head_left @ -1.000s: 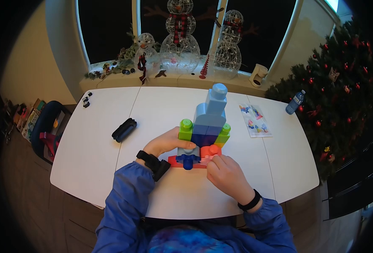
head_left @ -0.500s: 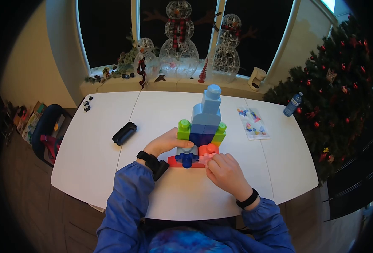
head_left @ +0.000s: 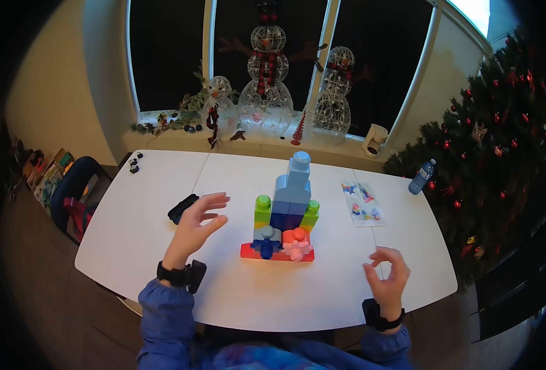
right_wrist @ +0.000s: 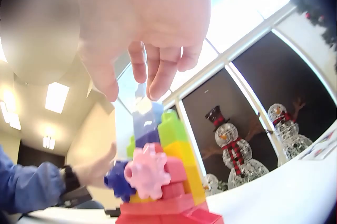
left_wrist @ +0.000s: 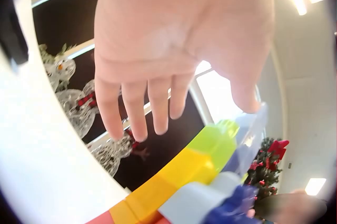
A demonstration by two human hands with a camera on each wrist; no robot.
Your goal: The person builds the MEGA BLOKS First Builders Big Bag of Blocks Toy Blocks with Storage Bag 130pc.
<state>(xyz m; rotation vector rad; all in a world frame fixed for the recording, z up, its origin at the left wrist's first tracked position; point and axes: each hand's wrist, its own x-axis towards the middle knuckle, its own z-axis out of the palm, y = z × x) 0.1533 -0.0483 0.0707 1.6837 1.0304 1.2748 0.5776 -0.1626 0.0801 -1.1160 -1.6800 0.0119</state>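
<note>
A block tower stands upright on a red base (head_left: 247, 251) mid-table, with light blue blocks (head_left: 294, 185) on top and green blocks (head_left: 262, 209) at both sides. At its front sit a dark blue gear (head_left: 267, 246) and a pink gear (head_left: 296, 249), side by side. My left hand (head_left: 194, 228) is raised left of the tower, fingers apart and holding nothing. Right of the tower, my right hand (head_left: 388, 277) is up with fingers loosely bent and empty. The right wrist view shows the pink gear (right_wrist: 147, 172) beyond that hand (right_wrist: 145, 18).
Behind my left hand lies a black case (head_left: 183, 208). A picture sheet (head_left: 363, 203) is on the table's right part, with a water bottle (head_left: 422, 176) at the right edge. Small dark pieces (head_left: 135, 163) lie at the back left corner.
Both hands have let go of the tower and moved apart, left hand to the left, right hand to the right. The pink gear is uncovered. The head view has tilted up.
</note>
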